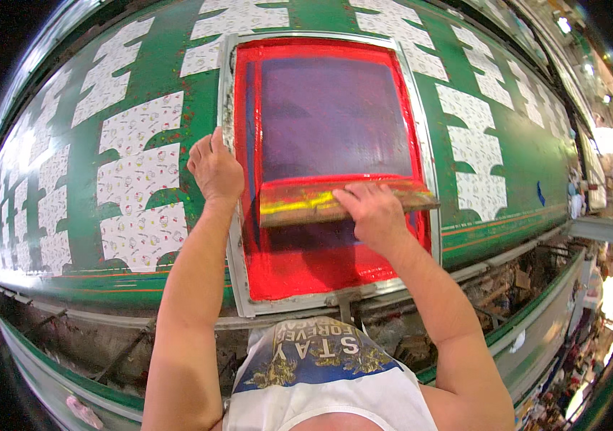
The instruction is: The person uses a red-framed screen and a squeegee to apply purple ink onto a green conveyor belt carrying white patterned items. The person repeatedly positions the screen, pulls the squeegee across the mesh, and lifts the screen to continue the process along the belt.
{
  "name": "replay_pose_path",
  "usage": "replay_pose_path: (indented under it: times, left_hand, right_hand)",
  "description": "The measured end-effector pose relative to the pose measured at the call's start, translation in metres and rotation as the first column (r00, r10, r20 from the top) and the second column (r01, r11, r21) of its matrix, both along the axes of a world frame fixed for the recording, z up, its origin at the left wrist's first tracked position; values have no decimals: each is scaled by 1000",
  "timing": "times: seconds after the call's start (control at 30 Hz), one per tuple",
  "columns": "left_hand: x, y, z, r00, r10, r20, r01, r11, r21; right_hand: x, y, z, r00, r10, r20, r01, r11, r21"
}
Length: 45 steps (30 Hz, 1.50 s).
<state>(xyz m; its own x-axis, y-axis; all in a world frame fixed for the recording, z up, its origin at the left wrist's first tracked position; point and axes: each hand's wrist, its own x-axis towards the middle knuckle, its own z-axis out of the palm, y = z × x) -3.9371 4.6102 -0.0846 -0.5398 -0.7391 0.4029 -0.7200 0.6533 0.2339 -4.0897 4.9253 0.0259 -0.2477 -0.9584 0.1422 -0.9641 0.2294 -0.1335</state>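
Bare forearms; sleeveless white top (pixel 335 402) with blue printed panel.

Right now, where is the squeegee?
In the head view, the squeegee lies across the red screen frame at centre, under the right hand; the left hand presses the frame's left edge.

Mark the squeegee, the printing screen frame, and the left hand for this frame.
squeegee (pixel 299 203): head view, on its yellow-stained wooden blade bar.
printing screen frame (pixel 231 129): head view, on the left metal rail.
left hand (pixel 214 171): head view, on the back of the hand.

Both forearms reach forward; left hand (pixel 214 170) rests flat, fingers together; right hand (pixel 371 208) lies palm-down, fingers curled in a grasp.
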Motion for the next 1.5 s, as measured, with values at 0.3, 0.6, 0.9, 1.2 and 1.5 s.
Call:
replay_pose_path:
  times: [0.3,0.6,0.9,1.2,1.5]
  left_hand:
    - [-1,2,4,999,35,33,-36,998,48]
    - [-2,2,5,997,61,49,-63,997,46]
    - [-1,3,5,998,57,36,-58,997,50]
    - [-1,3,6,999,45,23,-46,998,30]
    - [-1,3,7,999,35,29,-36,999,18]
  right_hand:
    - [-161,-145,-20,999,0,-44,2,998,55]
    - [-253,-228,-36,996,-17,-83,18,1000,6]
    - [-191,-154,-47,996,21,-84,-32,992,-124]
    - [-253,-228,-18,997,-59,-54,58,998,-24]
    - [-294,-264,-5,999,27,25,-32,971,237]
